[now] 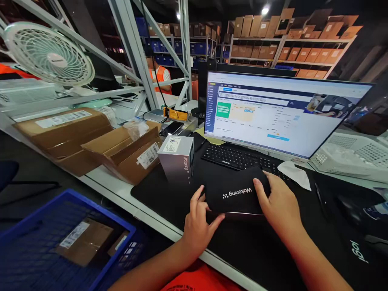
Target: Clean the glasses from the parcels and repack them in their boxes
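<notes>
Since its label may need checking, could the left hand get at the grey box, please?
Probably yes: nothing visible stands between the left hand and the grey box, though that hand holds the black package.

white fan [53, 56] at left, blue basket [103, 211] (parcels [91, 242] inside), cartons [247, 26] on background shelves [257, 39]

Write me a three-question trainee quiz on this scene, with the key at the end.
1. True or false: the left hand and right hand both touch the black item.
2. Which lies in the blue basket? (a) a fan (b) a cardboard box (c) a keyboard
3. Fill in: the black item and the grey box both bear the word ____.

Key: 1. True. 2. (b). 3. Wakening.
</notes>
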Demonstrator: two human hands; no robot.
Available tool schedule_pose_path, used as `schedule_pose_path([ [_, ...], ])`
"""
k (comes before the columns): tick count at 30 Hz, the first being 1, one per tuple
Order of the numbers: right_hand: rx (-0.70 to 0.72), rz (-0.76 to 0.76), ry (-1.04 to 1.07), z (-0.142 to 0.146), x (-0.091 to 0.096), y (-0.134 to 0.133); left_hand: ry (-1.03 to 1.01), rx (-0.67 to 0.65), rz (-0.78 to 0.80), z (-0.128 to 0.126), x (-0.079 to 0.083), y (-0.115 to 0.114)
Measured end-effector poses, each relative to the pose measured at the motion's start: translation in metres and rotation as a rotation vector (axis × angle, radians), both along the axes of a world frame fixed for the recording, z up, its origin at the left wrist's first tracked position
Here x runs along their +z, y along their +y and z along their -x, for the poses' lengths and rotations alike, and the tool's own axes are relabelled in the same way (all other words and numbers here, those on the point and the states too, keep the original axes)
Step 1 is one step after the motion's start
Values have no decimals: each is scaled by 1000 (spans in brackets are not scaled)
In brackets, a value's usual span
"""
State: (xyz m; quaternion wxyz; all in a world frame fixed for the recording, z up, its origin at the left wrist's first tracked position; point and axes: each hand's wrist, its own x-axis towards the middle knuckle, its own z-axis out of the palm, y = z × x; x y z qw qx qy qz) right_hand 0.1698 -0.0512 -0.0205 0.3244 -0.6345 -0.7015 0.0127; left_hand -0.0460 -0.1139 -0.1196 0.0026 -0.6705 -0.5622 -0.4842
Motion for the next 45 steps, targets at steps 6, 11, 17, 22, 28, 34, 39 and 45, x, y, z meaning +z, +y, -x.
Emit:
schedule_pose_path([
  [6, 163, 136, -386, -28, 0, -5, 35, -18, 2, 8, -7, 0],
  [11, 203, 280, -599, -34, -5, -2, 115, -41, -118, 11, -10, 2],
  [17, -17, 168, -772, -10, -3, -4, 336, -67, -54, 9, 0, -2],
  [22, 257, 106, -437, -24, -8, 0, 377, -68, -110, 18, 6, -2],
  [28, 691, 509, -294, -19, -19, 9, 227, 420, -399, 62, 47, 46],
  [34, 585, 422, -483, 8, -11, 3, 166, 461, -47, 80, 101, 95],
  [39, 546, 401, -394, 8, -15, -1, -456, 299, 34, 112, 99, 101],
  [45, 523, 191, -217, -7, -8, 5, -1371, 101, 230, 139, 78, 105],
])
